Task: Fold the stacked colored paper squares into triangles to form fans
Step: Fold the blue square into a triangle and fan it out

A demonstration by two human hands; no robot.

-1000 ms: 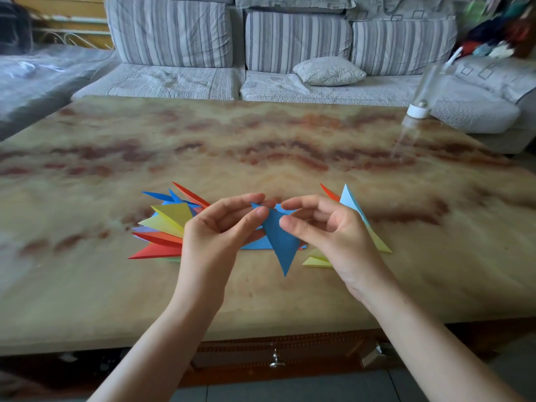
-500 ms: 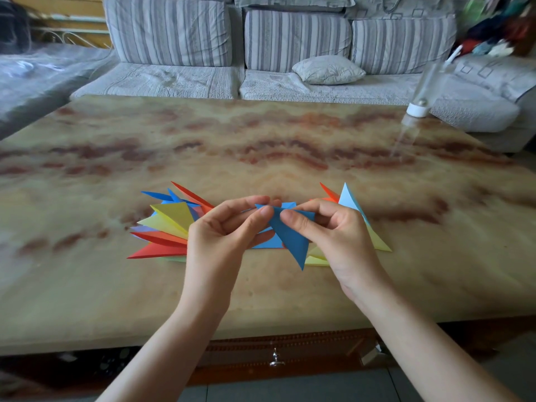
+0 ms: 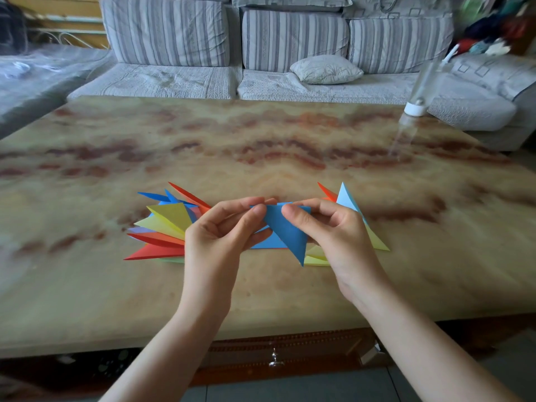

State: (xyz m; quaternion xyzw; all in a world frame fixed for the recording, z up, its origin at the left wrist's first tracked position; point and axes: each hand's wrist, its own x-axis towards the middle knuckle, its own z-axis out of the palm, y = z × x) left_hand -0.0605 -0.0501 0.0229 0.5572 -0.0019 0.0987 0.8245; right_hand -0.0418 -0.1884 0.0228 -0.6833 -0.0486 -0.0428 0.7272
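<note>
Marbled stone table (image 3: 261,146): fills the middle of the view, with a grey striped sofa (image 3: 165,33) behind its far edge. Fan of folded triangles (image 3: 171,219): lies flat on the table, left of centre, with red, yellow and blue points spread outward, partly behind the left hand (image 3: 214,236). Smaller pile of triangles (image 3: 346,198): lies to the right, partly behind the right hand (image 3: 342,236). Left hand: fingers curled, thumb and forefinger pinching the upper left corner of the blue triangle (image 3: 287,230). Right hand: fingers curled, pinching its top edge. Blue triangle: held above the table between the two piles, point down.
</note>
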